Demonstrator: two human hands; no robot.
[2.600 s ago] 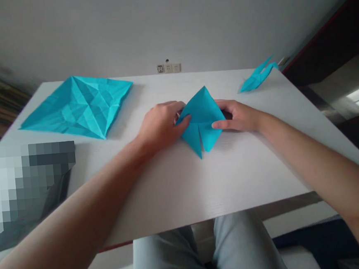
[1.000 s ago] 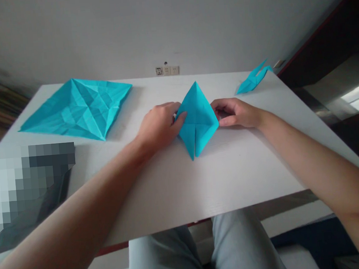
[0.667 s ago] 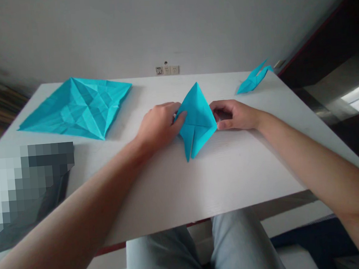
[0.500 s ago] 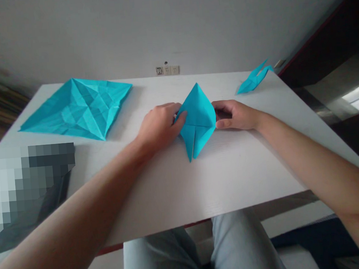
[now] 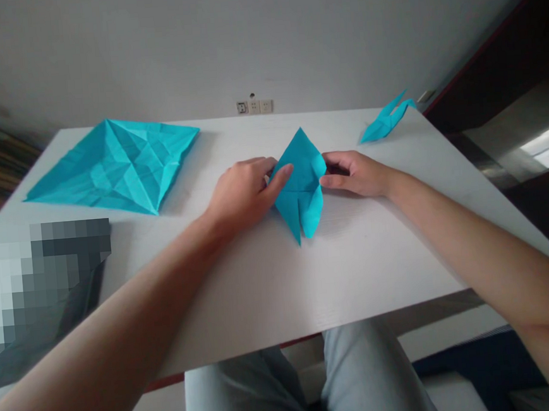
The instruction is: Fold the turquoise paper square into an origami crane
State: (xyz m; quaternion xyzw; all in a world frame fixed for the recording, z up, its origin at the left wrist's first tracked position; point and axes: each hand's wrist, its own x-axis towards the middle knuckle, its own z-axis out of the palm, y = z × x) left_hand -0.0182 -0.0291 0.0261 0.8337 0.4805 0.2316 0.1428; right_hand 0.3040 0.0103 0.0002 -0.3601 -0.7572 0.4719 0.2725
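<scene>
A piece of folded blue origami paper (image 5: 301,178) is held up over the middle of the table, its point upward and two split flaps hanging down. On its left edge my left hand (image 5: 248,182) is closed, thumb across the front face and fingers behind. My right hand (image 5: 352,174) pinches the right edge between thumb and fingers, and that edge bends inward there. The fingertips behind the paper are hidden.
A creased blue sheet (image 5: 129,166) lies spread at the table's left. A folded blue paper crane (image 5: 386,122) stands at the back right. A dark, partly pixelated device (image 5: 82,296) lies at the left front. Wall sockets (image 5: 254,107) sit behind the white table (image 5: 281,293).
My right hand has moved slightly left, pressing the paper's right edge inward. The lower right flap has swung and curled. My left thumb reaches further across the paper.
</scene>
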